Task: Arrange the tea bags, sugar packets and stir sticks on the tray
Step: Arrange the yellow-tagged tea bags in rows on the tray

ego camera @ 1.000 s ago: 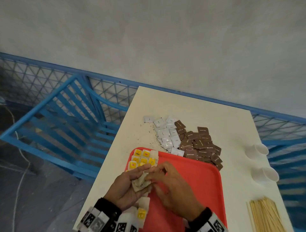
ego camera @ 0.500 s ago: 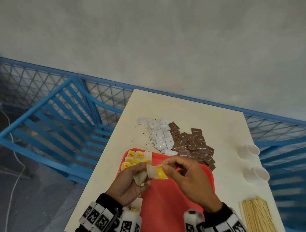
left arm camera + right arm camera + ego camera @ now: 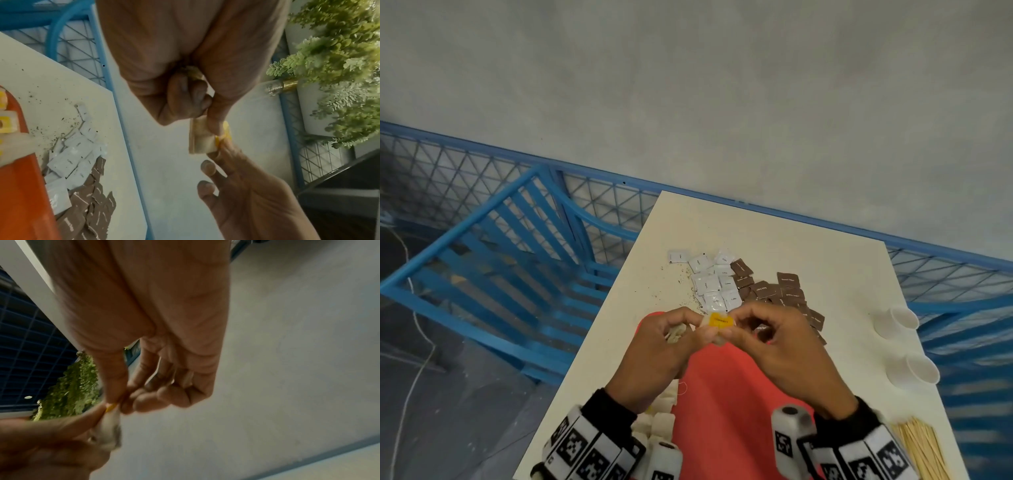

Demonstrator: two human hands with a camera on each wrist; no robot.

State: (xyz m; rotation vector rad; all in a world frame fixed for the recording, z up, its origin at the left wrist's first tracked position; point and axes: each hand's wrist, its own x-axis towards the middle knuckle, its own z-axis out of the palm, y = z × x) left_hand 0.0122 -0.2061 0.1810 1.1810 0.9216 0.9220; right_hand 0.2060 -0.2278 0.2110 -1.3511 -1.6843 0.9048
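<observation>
Both hands now lifted, the left hand (image 3: 654, 346) and right hand (image 3: 780, 342) pinch one tea bag (image 3: 717, 323) above the tray (image 3: 722, 394) at 12 o'clock, unplaced.

both hands meet raised in front, left hand (image 3: 654, 356) and right hand (image 3: 784, 349) with fingers (image 3: 736, 320) curled, pinching.

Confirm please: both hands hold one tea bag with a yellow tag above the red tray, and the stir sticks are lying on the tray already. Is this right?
Not quite. The stir sticks are not on the red tray; the head view shows them on the table, right of it. The rest holds: left hand and right hand hold one tea bag with a yellow tag above the tray.
</observation>
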